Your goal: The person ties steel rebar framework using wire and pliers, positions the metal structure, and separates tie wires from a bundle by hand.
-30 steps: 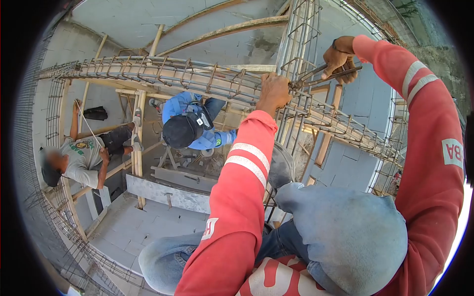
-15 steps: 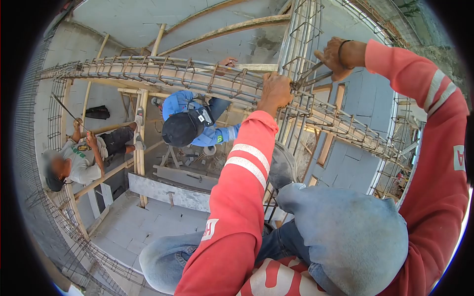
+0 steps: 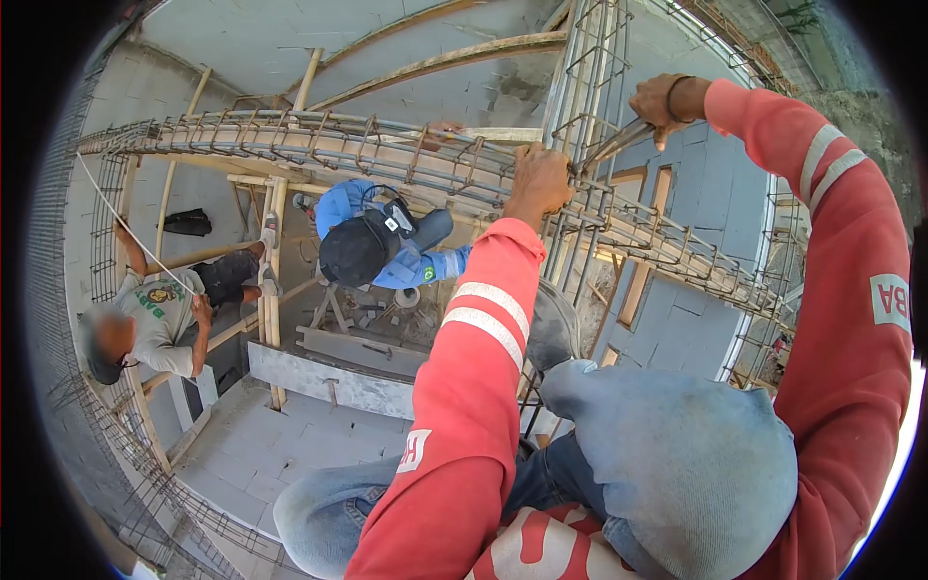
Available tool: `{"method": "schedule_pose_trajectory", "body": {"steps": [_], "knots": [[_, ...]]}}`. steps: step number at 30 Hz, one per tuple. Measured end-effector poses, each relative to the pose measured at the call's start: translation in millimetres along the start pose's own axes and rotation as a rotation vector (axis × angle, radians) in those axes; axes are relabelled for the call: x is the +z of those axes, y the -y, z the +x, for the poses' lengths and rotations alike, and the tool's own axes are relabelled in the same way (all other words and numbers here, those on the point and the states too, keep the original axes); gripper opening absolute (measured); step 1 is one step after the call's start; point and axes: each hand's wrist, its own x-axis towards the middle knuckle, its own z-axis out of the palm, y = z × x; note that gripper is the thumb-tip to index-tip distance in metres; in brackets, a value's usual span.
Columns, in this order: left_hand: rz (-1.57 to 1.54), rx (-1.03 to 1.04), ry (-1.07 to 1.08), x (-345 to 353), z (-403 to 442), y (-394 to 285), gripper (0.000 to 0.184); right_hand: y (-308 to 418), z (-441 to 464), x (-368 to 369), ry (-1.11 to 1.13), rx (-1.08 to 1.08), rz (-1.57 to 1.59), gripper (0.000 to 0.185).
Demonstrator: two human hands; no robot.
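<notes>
My left hand [image 3: 541,181] is closed around a bar where two rebar cages meet. My right hand [image 3: 659,106] grips the handles of metal pincers [image 3: 619,142], up and to the right of my left hand. The jaws of the pincers are at the crossing of the bars, just beside my left hand. One long rebar cage [image 3: 387,155] runs left from the crossing, and another cage [image 3: 590,68] goes up from it. My fingers hide part of the joint.
Below on the left, a person in a blue shirt [image 3: 362,242] and black cap is under the cage. Farther left, a person in a grey shirt [image 3: 164,314] holds a long thin strip [image 3: 126,217] near bamboo poles [image 3: 274,290]. A boot [image 3: 553,329] is below my left hand.
My right hand has swung away and back, turning the pincers, while my left hand has stayed in place. The person in grey has moved the thin strip.
</notes>
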Motion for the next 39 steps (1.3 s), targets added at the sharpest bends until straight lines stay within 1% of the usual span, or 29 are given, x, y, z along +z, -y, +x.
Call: {"method": "schedule_pose_trajectory", "body": {"steps": [1,3,4,6,7,9,10,12,13,14,16,17,18,20,24,26,27,29,33,35,36,37,38,39], "knots": [[0.000,-0.003,0.002,0.7,0.5,-0.3,0.046,-4.6,5.7,-2.0,0.000,-0.003,0.001,0.038],[-0.003,-0.001,0.023,0.0,0.9,-0.2,0.046,-17.2,24.3,-1.2,0.782,0.128,0.670,0.042],[-0.001,0.002,0.014,-1.9,2.8,-1.1,0.046,-22.6,28.5,-1.6,0.776,0.134,0.667,0.042],[0.010,-0.009,0.010,-2.2,0.0,-1.9,0.045,-21.5,32.5,-6.1,0.887,0.117,0.629,0.039],[0.012,-0.012,0.010,-2.9,0.4,-1.1,0.045,-21.3,31.5,-5.8,0.885,0.114,0.627,0.039],[0.009,-0.013,0.033,-2.0,0.8,-1.0,0.046,-10.4,13.0,-9.8,0.523,0.178,0.378,0.033],[0.006,-0.016,0.033,-2.1,1.5,-0.3,0.046,-6.6,4.5,-7.6,0.526,0.175,0.376,0.033],[-0.001,-0.007,0.033,-0.7,1.4,0.0,0.047,-3.2,-15.9,12.3,-0.277,-0.107,-0.312,0.051],[0.001,-0.002,0.033,-0.6,0.9,-0.9,0.047,-1.6,-23.0,21.3,-0.276,-0.133,-0.318,0.062],[0.001,-0.009,0.015,-1.6,0.6,-1.2,0.047,-4.5,-21.5,36.4,-0.278,-0.128,-0.320,0.062],[-0.002,-0.017,0.005,0.5,-0.9,0.1,0.046,-1.6,-8.4,75.8,-0.711,-0.042,-0.472,0.057],[-0.005,-0.013,0.007,0.6,0.1,0.8,0.045,1.1,-6.1,81.8,-0.760,-0.018,-0.420,0.054],[-0.008,-0.008,0.008,0.6,1.0,1.0,0.044,2.9,-2.0,86.2,-0.758,-0.015,-0.419,0.054],[-0.022,-0.004,0.017,0.3,0.8,1.2,0.044,3.0,3.7,92.1,-0.729,0.061,-0.377,0.052],[-0.024,-0.004,0.024,-0.3,1.5,0.9,0.043,-2.5,9.0,92.3,-0.707,0.041,-0.360,0.047],[-0.026,-0.009,0.033,-1.0,1.6,0.7,0.044,-6.4,8.7,90.4,-0.634,0.009,-0.308,0.040],[-0.028,-0.012,0.041,-1.4,1.9,-0.1,0.045,-8.0,11.7,88.8,-0.632,0.009,-0.310,0.040],[-0.019,-0.016,0.035,-3.2,2.4,-0.8,0.046,-12.1,22.4,81.0,-0.537,0.012,-0.223,0.042],[0.007,-0.037,0.064,-4.5,0.9,-2.3,0.050,-12.4,23.7,64.8,-0.468,0.057,-0.127,0.049],[-0.002,-0.035,0.061,-2.9,0.9,-0.8,0.050,-13.2,19.6,41.3,-0.194,-0.035,-0.077,0.045],[-0.006,-0.027,0.056,-1.3,2.3,-0.2,0.050,-9.8,17.6,21.4,-0.195,-0.032,-0.079,0.045],[-0.003,-0.023,0.052,0.8,3.7,-0.1,0.050,-3.3,16.1,-3.7,0.083,0.080,0.131,0.045],[-0.029,-0.017,-0.006,2.9,2.6,0.0,0.040,0.4,17.2,-14.8,0.361,0.186,0.342,0.046],[-0.057,-0.011,-0.061,5.3,1.3,0.5,0.031,-2.3,22.6,-15.3,0.430,0.229,0.428,0.044]]}}
